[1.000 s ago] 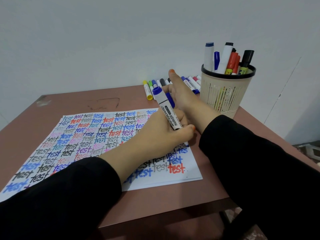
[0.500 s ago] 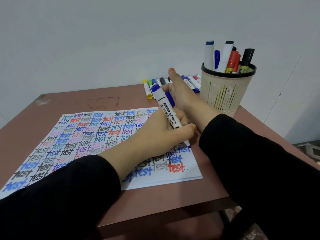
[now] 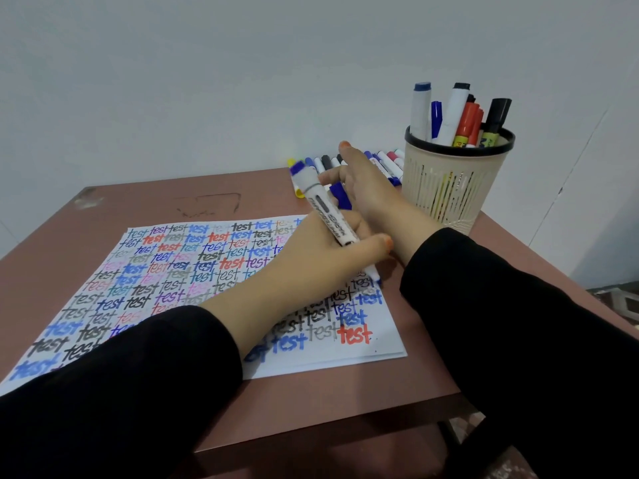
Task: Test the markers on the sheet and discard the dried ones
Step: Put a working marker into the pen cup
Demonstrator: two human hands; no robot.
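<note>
My left hand (image 3: 311,261) grips a white whiteboard marker with a blue end (image 3: 323,210), slanted, its blue tip down at the right edge of the white sheet (image 3: 193,271). Rows of the word "test" in several colours fill the sheet. Just behind, my right hand (image 3: 368,191) pinches the marker's blue cap (image 3: 340,198), its index finger pointing up and away. Part of the sheet is hidden under my left forearm.
A row of capped markers (image 3: 389,164) lies at the table's back edge against the wall. A beige mesh basket (image 3: 446,191) with several upright markers stands at the back right. The brown table (image 3: 138,202) ends close in front and to the right.
The marker's upper end has tilted a little to the left while its tip stays at the sheet's right edge. My right hand has hardly moved.
</note>
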